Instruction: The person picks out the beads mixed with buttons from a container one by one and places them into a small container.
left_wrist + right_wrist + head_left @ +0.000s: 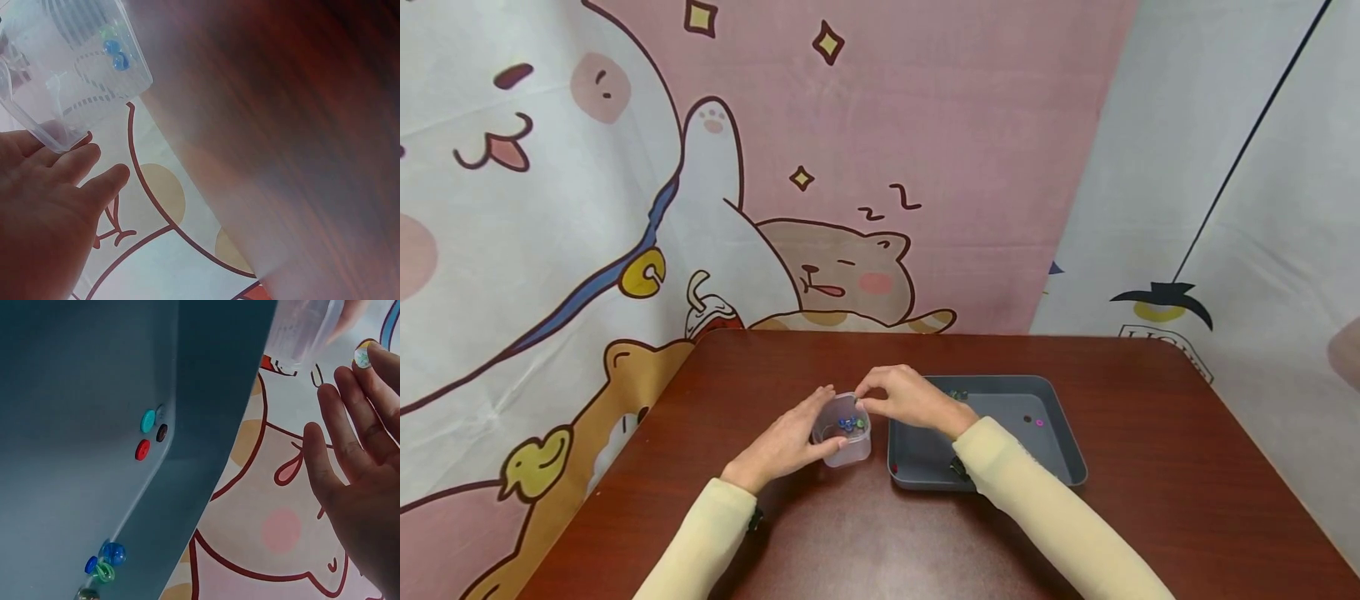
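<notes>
My left hand (786,440) holds a small clear plastic box (848,454), thumb on the near side and fingers along the far side. A few blue and green marbles (117,55) lie in the box. Over the box's right rim, my right hand (912,400) pinches a clear marble (361,357) with a pale green tint between thumb and forefinger. The right forearm crosses above a grey tray (1000,446), hiding part of it.
Inside the tray, a blue marble (114,553) and a green marble (104,572) lie along the wall. A cyan button (147,420), a red button (142,450) and a pink button (1040,422) lie there too. A brown table (1150,433) meets a printed cloth (985,167) behind.
</notes>
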A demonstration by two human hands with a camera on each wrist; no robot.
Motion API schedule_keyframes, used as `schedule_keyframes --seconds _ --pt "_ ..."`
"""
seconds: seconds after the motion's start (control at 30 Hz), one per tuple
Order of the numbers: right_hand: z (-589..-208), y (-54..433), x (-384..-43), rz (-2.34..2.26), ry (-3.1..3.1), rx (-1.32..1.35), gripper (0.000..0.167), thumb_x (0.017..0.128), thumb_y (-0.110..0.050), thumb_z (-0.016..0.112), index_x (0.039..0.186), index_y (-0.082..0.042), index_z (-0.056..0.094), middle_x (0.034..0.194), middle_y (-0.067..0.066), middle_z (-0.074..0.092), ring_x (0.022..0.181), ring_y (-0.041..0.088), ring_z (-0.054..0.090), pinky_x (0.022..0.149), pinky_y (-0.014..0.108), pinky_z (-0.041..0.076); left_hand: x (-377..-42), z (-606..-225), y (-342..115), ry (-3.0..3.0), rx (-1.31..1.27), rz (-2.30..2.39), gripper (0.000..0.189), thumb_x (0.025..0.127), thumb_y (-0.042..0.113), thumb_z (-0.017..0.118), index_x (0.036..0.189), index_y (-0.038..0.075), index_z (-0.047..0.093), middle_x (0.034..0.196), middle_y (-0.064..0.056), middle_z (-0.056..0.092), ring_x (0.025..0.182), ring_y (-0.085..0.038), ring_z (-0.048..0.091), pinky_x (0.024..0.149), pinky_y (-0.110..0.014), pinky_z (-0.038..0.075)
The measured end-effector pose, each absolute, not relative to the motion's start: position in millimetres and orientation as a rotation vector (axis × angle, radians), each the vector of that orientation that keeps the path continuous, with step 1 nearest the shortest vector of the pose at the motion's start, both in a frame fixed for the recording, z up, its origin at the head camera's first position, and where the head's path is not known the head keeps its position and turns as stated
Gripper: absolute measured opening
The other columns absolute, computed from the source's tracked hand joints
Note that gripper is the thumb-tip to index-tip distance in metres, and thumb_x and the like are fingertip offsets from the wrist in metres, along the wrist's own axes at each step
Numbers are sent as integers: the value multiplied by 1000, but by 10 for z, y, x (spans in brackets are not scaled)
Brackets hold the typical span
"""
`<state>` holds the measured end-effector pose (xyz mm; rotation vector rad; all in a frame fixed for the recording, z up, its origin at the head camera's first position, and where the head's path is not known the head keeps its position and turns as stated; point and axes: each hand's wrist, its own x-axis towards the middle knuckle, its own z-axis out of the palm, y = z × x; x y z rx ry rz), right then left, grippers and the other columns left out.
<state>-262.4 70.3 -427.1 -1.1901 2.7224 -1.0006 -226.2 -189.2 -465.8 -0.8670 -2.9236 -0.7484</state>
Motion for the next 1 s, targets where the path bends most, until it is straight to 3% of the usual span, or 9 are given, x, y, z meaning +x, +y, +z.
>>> schedule_keyframes --seconds 0.33,0.6,1.0 --pt "-4315 646 -2624 -859 2730 -1206 16 99 -25 73 113 -19 78 111 -8 72 97 5 65 85 25 56 -2258 -4671 -1899 -2912 -877 -730 90 95 59 68 161 5 35 165 -16 35 148 -35 39 112 -56 41" --pt "-4302 669 -2618 -894 2712 -1221 19 99 -23 74 116 -18 79 113 -6 73 103 8 67 89 29 56 -2254 -4668 -1897 -2911 -877 -736 91 95 59 68 160 5 36 165 -16 36 149 -36 37 113 -56 41" --pt "-4099 1009 -2637 -1257 2734 -1001 23 102 -35 68 118 -22 78 117 -8 74 110 12 68 95 45 56 -2255 -4663 -1909 -2944 -849 -741 95 92 62 69 161 7 34 166 -13 34 151 -31 35 116 -53 37"
